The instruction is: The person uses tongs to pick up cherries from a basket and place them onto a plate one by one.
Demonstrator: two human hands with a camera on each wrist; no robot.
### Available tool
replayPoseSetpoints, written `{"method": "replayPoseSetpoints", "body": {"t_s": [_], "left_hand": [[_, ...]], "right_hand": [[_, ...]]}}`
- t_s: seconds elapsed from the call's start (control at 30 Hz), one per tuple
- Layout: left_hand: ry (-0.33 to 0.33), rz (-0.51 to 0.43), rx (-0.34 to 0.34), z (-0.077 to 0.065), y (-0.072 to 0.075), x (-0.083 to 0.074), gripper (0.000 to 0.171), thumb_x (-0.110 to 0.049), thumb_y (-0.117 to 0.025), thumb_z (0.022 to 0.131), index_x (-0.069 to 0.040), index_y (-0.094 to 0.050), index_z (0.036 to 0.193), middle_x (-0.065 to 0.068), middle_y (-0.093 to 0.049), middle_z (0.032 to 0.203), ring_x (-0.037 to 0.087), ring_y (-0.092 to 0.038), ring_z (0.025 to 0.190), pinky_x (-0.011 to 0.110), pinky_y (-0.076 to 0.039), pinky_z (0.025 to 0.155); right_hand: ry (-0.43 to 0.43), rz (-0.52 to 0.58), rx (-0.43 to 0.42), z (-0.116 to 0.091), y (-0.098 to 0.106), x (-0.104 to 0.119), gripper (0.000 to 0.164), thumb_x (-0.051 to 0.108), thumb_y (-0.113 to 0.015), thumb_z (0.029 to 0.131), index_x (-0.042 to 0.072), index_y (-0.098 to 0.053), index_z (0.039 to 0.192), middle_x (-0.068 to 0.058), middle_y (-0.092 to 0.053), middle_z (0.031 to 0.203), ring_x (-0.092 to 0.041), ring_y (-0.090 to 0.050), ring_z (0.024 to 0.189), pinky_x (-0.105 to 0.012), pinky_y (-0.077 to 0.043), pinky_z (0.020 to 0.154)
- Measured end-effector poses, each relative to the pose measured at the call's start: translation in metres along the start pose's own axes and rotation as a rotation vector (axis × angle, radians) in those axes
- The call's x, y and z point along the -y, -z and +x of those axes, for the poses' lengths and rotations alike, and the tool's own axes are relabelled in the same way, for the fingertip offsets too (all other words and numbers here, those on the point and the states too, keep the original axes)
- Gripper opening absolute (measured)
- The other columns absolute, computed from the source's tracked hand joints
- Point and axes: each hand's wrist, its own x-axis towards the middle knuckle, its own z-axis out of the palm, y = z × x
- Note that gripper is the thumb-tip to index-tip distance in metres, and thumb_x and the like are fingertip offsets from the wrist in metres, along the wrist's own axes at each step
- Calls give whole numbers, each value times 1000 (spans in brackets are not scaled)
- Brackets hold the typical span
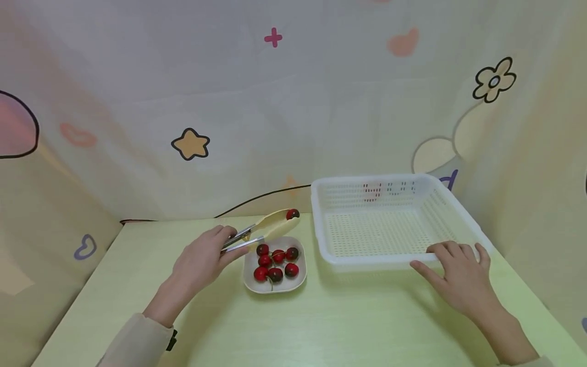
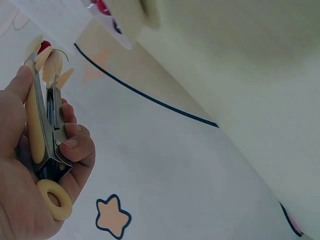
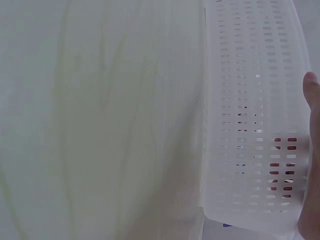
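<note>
My left hand grips a pair of tongs with metal arms and cream-coloured tips. Between those tips is a dark red cherry, held above the far edge of a small white dish. In the left wrist view, the cherry and its stem show at the tongs' end, with fingers wrapped round the handles. Several cherries lie in the dish. My right hand holds the near rim of a white perforated basket, fingers over the rim and thumb outside. The basket's visible floor is bare.
Basket and dish stand side by side on a pale yellow-green table, the basket to the right. Behind the table hangs a patterned curtain, which also lines both sides.
</note>
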Motion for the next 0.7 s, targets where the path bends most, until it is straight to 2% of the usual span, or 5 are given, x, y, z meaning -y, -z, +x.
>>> {"method": "replayPoseSetpoints", "body": {"t_s": [0.3,0.7], "left_hand": [[47,31,48,-17,-8,13,43,-53,-67,97,-13,-66,113,-3,-59,94,14,-51,74,33,-42,55],[43,66,83,-23,-14,20,40,-51,-70,95,-13,-64,106,-6,-53,85,14,-48,70,32,-40,53]], "right_hand": [[2,4,-4,1,0,0,48,51,-66,98,7,-63,114,-22,-60,119,-50,-46,114,-75,-3,107],[1,6,-5,1,-1,0,47,51,-66,97,7,-63,114,-22,-60,119,-51,-46,113,-75,-4,107]]}}
